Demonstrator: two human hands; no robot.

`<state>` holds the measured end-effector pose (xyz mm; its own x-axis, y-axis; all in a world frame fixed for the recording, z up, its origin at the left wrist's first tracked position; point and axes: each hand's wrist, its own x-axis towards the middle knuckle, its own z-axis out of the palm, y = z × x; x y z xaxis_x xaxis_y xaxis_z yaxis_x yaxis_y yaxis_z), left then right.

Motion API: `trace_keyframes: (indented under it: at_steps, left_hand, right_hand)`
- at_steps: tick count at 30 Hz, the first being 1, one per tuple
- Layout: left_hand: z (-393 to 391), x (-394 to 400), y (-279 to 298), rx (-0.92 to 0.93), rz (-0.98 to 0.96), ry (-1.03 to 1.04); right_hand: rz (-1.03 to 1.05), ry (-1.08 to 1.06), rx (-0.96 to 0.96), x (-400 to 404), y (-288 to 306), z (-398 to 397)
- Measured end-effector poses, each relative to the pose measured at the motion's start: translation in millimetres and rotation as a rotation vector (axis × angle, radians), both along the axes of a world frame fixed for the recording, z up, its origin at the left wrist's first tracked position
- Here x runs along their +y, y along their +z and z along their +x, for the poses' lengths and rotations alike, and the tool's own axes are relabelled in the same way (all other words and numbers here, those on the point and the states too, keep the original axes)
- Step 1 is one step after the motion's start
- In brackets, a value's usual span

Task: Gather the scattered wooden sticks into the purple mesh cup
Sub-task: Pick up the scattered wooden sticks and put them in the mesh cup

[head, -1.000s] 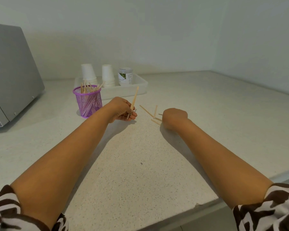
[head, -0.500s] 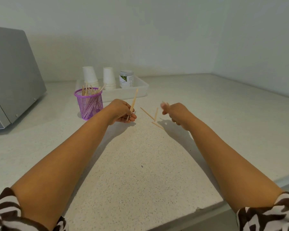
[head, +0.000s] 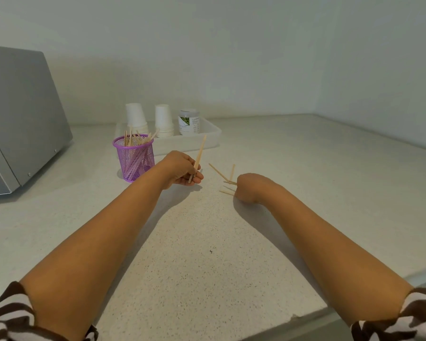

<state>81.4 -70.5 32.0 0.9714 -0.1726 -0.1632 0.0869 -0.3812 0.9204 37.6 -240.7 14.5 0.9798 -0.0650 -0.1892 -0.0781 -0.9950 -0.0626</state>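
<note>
counter (head: 207,242): matt speckled stone look, fine grain under my arms. sticks (head: 228,178) pale bare wood, unvarnished; cup (head: 134,158) purple wire mesh, slight sheen. machine (head: 22,114) at left brushed grey metal, paper cups (head: 135,118) white, matt.

a few wooden sticks (head: 199,156) are held nearly upright in the curled fingers of the left hand (head: 181,170), just right of the purple mesh cup (head: 135,158), in which many sticks are already stood. the right hand (head: 250,187) is lowered onto the speckled desk (head: 194,267), its fingers hidden from view, at a small scatter of loose sticks (head: 225,177). a white tray (head: 207,139) with two stacks of paper cups (head: 164,120) and a jar (head: 188,121) is seen behind, a grey appliance (head: 20,114) at far left.
</note>
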Motion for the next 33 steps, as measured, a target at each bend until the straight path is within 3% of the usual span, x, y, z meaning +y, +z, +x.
trace_keyframes:
  at_steps: [8, 19, 33]
  left_hand:
    - [1.9, 0.6, 0.0, -0.005, 0.012, -0.001]
    - [2.5, 0.7, 1.3, -0.01, 0.021, 0.001]
    - [4.8, 1.3, -1.5, -0.01, 0.022, -0.001]
  right_hand:
    - [-0.142, 0.029, -0.051, 8.5, 0.3, -7.5]
    - [-0.182, 0.046, -0.087, 14.8, 1.2, -14.3]
    - [-0.09, 0.081, -0.18, 11.2, -1.7, -11.2]
